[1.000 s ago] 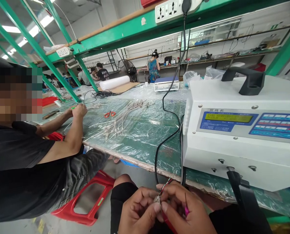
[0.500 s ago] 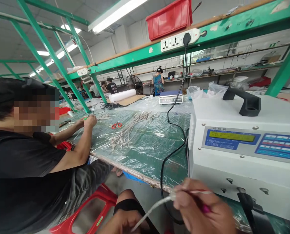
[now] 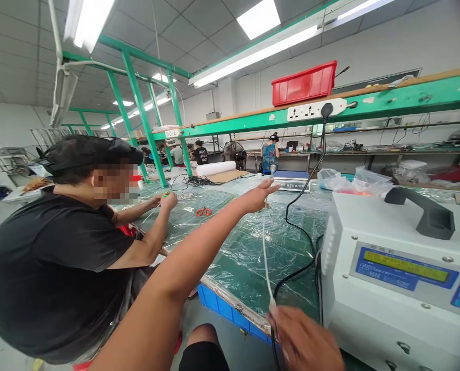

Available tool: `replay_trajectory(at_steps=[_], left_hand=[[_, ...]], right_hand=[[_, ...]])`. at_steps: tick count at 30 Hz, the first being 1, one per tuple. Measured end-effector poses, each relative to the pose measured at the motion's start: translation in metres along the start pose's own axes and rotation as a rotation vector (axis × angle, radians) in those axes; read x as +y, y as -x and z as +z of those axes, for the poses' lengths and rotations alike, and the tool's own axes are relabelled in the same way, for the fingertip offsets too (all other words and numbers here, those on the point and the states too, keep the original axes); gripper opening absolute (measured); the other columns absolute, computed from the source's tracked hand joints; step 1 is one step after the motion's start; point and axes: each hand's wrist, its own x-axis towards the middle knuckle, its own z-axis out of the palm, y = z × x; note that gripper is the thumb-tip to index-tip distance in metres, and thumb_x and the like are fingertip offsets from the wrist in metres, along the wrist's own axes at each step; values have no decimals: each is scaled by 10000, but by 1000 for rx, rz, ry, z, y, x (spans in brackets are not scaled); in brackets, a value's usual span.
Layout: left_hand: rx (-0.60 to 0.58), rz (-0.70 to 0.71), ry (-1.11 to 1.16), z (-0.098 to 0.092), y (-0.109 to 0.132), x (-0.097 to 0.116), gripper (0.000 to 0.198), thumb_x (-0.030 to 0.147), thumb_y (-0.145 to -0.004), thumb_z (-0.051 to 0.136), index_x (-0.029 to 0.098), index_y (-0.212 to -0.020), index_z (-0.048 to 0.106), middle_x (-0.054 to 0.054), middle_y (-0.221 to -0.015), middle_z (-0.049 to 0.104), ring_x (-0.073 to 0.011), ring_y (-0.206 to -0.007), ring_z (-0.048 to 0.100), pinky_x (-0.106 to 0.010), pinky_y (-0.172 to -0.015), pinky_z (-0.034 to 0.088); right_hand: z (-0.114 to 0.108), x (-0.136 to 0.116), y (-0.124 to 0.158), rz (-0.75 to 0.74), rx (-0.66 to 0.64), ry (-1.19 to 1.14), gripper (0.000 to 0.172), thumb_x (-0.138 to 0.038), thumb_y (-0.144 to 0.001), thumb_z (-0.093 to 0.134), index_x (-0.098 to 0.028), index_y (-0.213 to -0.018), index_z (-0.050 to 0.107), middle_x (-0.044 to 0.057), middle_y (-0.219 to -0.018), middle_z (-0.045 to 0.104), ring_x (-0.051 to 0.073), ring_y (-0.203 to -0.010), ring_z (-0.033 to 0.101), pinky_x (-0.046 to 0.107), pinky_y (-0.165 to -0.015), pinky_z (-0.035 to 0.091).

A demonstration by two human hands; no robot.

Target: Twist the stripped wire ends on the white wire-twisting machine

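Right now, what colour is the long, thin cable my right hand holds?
The cable is whitish, clearest in the head view.

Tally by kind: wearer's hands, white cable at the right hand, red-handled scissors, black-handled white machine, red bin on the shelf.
Left hand and right hand: 2
White cable: 1
Red-handled scissors: 1
White machine: 1
Red bin: 1
Total: 6

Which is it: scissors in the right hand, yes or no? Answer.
No, the scissors lie on the bench; the right hand holds a cable.
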Motion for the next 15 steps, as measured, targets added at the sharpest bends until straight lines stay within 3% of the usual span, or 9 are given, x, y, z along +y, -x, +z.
replay_trajectory(at_steps=[3,6,8,12,15], left_hand=[[-138,-159,-72,37,8,-22,450,270,-920,636,201,-1349,518,-126,-1433,496,-319,-1228,541,-553,-987,484],[-321,-349,-140,66,48,-48,342,296,-926,631,168,-1240,590,-111,-1265,612,-267,-1066,634,-484,-882,554],[-424,-441,-166,79,72,-62,322,299,-923,636,160,-1212,603,-105,-1217,633,-251,-1017,651,-456,-844,570],[-508,-527,-166,91,87,-75,312,300,-924,636,160,-1201,607,-99,-1200,640,-246,-1002,655,-447,-834,573],[-472,-510,-139,82,74,-76,300,302,-927,631,159,-1190,611,-95,-1181,647,-236,-977,660,-436,-816,579]], right_hand=[[28,31,-4,173,-74,209,345,-272,-1038,365,-194,-864,652,27,-727,715,161,-588,701,264,-512,471],[43,42,1,313,-232,301,281,-180,-980,431,-210,-789,635,11,-674,677,189,-519,664,288,-439,362],[47,40,5,347,-367,310,244,-103,-930,488,-225,-777,633,-9,-692,675,182,-584,683,268,-470,368],[44,31,7,382,-570,302,281,-15,-879,501,-234,-842,673,-5,-793,703,187,-699,722,249,-522,405],[38,29,6,403,-652,301,519,75,-829,391,-236,-1123,684,44,-935,721,205,-747,744,257,-534,443]])
